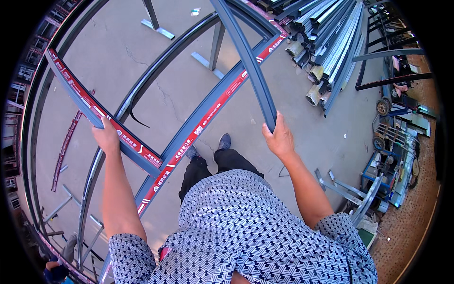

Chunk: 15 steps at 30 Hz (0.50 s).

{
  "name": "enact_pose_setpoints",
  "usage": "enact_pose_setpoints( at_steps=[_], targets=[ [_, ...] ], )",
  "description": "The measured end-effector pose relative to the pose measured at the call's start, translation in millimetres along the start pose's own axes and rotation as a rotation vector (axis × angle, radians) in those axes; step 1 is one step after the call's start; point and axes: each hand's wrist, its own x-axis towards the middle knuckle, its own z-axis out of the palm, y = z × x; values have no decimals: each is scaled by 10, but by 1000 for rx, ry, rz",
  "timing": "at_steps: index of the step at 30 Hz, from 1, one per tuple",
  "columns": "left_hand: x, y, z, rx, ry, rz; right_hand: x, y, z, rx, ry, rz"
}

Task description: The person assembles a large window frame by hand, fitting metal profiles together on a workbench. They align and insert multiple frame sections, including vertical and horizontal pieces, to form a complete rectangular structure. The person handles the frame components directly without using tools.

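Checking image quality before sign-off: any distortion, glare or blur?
Head view: fisheye distortion makes the long blue-grey metal bar in the right hand look bowed, with black beyond the round image; bright highlights streak the fanned stack of silver-grey metal profiles; right hand and left hand show no obvious blur.

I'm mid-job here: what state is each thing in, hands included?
Left hand: closed around the red-taped crossbar.
Right hand: closed around the grey bar's near end.
Red-taped crossbar: held, tape on; near end meets the long rail, joint unclear.
Grey bar: held, crossing over the long rail in view; far end out of sight.
Long rail: red tape on.
Metal profiles: piled lengthwise.
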Motion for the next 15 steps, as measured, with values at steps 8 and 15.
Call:
enact_pose_setpoints(
  at_steps=[8, 15],
  targets=[
    [-362, -83, -48, 174, 94, 23, 170, 163, -295, 237, -141, -50],
    [-285, -49, -230, 286, 65, -82, 289, 82, -419, 245, -164, -85]
  ],
)
